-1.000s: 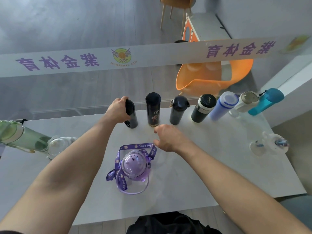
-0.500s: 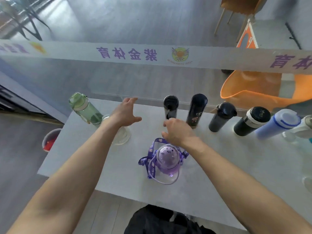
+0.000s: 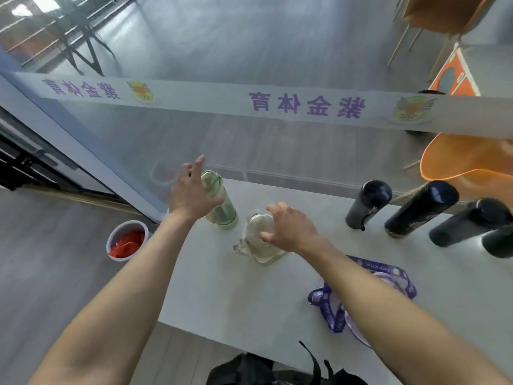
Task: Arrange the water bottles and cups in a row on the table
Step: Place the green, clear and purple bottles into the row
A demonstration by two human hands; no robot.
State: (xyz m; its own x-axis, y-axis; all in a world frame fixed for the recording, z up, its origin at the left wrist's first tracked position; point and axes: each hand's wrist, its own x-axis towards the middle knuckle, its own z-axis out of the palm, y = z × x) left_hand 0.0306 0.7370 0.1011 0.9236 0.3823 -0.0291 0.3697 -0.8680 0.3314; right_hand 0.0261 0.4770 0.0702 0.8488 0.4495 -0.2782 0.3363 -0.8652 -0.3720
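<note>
A green translucent bottle [image 3: 225,209] stands near the table's [image 3: 236,295] far left corner. My left hand [image 3: 191,191] is right beside it with fingers spread, thumb across its front, not closed on it. A clear lidded cup [image 3: 256,240] sits just right of the bottle. My right hand [image 3: 291,229] curves over the cup's right side with fingers apart, touching it. Three black bottles [image 3: 369,204] [image 3: 422,209] [image 3: 469,222] stand in a row along the far edge. A purple bottle with a strap [image 3: 333,309] is mostly hidden under my right forearm.
A white bucket with red contents [image 3: 127,240] stands on the floor left of the table. An orange chair [image 3: 466,159] sits beyond the far right edge. A white banner strip [image 3: 277,104] crosses the view. A black bag [image 3: 263,370] lies at the near edge.
The view has swung left. My left hand let go of a black bottle and moved to the green bottle. My right hand moved from the purple bottle to the clear cup.
</note>
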